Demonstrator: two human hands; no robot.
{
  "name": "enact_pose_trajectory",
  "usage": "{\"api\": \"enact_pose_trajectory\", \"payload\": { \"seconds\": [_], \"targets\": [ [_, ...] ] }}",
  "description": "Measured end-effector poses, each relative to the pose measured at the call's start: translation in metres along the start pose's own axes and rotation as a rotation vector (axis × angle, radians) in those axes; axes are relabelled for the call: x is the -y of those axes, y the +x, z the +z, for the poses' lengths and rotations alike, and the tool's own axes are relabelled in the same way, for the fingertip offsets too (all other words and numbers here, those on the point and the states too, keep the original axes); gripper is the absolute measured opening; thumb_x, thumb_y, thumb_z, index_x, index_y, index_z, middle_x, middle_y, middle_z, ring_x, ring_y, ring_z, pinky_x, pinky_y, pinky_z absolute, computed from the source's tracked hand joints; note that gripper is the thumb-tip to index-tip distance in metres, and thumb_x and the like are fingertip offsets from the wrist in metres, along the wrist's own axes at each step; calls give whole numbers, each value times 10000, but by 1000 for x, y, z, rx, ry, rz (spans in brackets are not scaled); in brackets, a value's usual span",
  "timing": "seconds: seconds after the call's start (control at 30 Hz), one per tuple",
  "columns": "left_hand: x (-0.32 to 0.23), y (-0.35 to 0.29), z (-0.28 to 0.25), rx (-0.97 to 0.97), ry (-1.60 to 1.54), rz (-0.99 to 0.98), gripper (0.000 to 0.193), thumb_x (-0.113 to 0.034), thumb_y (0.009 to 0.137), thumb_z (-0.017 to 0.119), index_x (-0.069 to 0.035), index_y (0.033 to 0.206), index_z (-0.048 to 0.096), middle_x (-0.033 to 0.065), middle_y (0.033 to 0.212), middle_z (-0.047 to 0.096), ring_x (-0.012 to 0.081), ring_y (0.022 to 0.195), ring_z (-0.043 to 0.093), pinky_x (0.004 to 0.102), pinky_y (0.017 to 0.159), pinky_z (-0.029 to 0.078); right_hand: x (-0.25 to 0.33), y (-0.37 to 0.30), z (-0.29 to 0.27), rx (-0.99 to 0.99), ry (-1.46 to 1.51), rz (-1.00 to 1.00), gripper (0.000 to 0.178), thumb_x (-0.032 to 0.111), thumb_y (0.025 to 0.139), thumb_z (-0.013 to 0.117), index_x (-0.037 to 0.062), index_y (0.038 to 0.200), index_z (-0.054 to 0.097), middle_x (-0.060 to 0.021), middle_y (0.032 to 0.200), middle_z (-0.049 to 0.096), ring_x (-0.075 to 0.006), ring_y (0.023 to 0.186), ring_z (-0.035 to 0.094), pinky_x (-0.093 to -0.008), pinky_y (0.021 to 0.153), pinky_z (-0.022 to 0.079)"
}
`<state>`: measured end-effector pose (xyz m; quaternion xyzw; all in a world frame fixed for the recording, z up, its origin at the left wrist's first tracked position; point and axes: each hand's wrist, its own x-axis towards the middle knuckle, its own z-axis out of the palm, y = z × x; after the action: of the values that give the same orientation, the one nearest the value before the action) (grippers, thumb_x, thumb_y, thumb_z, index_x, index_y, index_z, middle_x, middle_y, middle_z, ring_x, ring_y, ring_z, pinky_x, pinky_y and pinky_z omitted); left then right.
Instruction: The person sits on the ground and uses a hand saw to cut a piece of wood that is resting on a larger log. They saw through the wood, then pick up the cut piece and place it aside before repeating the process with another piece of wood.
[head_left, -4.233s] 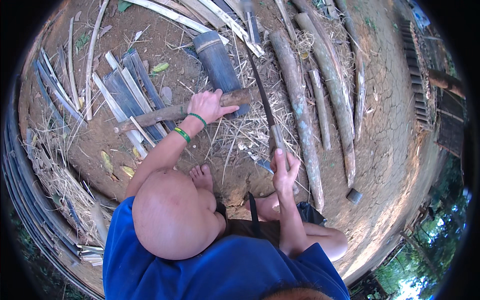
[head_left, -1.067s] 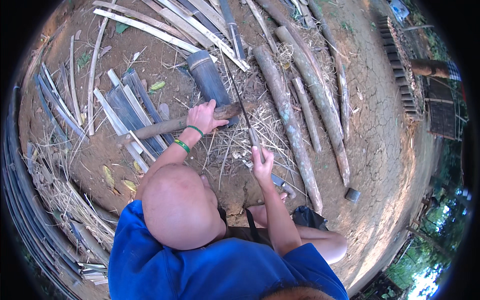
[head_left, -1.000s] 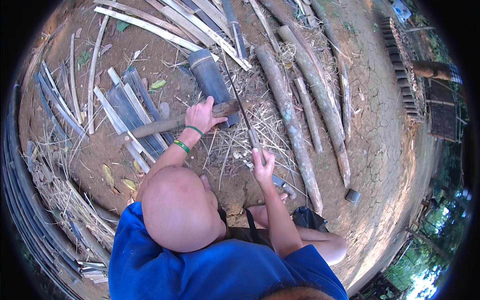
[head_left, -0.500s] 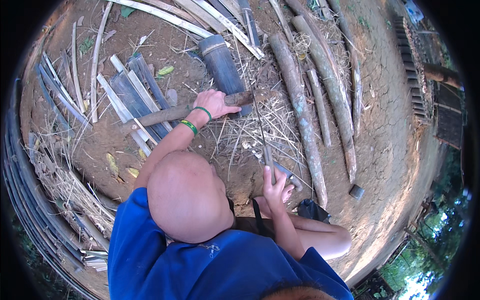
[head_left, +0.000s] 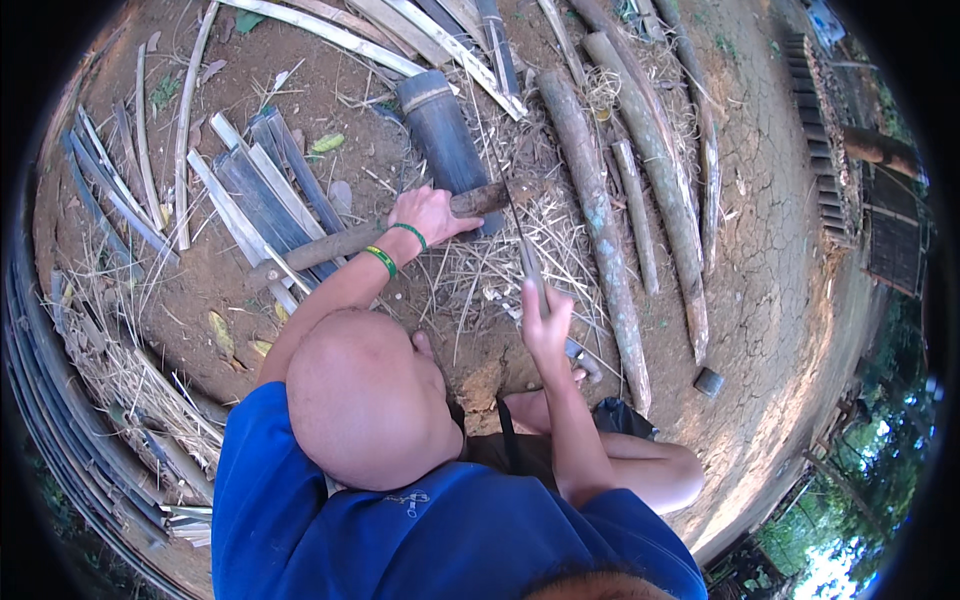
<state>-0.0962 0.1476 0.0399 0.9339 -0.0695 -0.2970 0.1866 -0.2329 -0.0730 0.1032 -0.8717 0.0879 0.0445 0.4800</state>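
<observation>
A crooked wooden stick [head_left: 325,247] lies across the near end of a thick dark bamboo section [head_left: 447,135]. My left hand [head_left: 428,214], with green and yellow bands on its wrist, is closed over the stick and presses it against the bamboo. In my right hand [head_left: 547,320] is the handle of a handsaw [head_left: 529,262], its long thin blade seen nearly edge-on. The blade crosses the stick near its right end, a short way right of my left hand. How deep the blade sits in the wood is too small to tell.
Several split bamboo strips [head_left: 265,200] lie at the left. Long logs [head_left: 600,230] stretch along the right. Straw-like shavings [head_left: 480,275] cover the ground before me. A short-handled tool [head_left: 584,360] lies by my foot, and a small dark block [head_left: 709,381] sits farther right.
My right hand has pushed the handsaw forward, away from me, along its blade. My left hand and the stick stay almost in place.
</observation>
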Motion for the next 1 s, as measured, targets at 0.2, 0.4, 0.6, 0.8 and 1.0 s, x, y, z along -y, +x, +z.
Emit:
{"api": "enact_pose_trajectory", "payload": {
  "seconds": [0.2, 0.4, 0.6, 0.8, 1.0],
  "targets": [
    [7, -1, -12, -62, 55, 49, 811, -781, 759, 664, -5, 975, 756, 235, 977, 732, 368, 933, 726, 451, 858, 578, 26, -30, -19, 9, 30, 112, 378, 233, 996, 629, -43, 738, 622, -90, 532, 511, -118, 501, 483, -354, 492, 371],
    [2, 1, 9, -149, 11, 53, 792, -769, 762, 672, -7, 966, 739, 237, 889, 734, 387, 880, 731, 470, 811, 588, 20, 12, 12, -44, 0, 53, 380, 265, 998, 623, -17, 743, 640, -78, 523, 482, -130, 476, 436, -379, 477, 348],
    [3, -6, -3, -90, 27, 4, 771, -770, 767, 665, -27, 951, 753, 226, 982, 740, 363, 958, 729, 453, 857, 585, 23, -50, -22, -5, -10, 96, 390, 298, 1006, 612, -42, 836, 698, -88, 585, 604, -153, 518, 511, -372, 520, 402],
    [-17, -9, 13, -152, -46, -64, 771, -762, 764, 680, -36, 1016, 738, 228, 919, 743, 380, 863, 741, 474, 777, 598, 14, 33, 12, -126, -69, -84, 439, 317, 989, 639, -36, 729, 627, -135, 540, 509, -181, 475, 467, -390, 498, 375],
    [-7, -6, 16, -511, -104, 49, 765, -711, 742, 746, 13, 960, 634, 232, 827, 721, 398, 784, 726, 490, 722, 587, -27, 20, 18, -82, 121, -75, 362, 249, 1008, 616, -17, 767, 665, -58, 547, 528, -145, 482, 454, -356, 491, 366]
  ]
}}
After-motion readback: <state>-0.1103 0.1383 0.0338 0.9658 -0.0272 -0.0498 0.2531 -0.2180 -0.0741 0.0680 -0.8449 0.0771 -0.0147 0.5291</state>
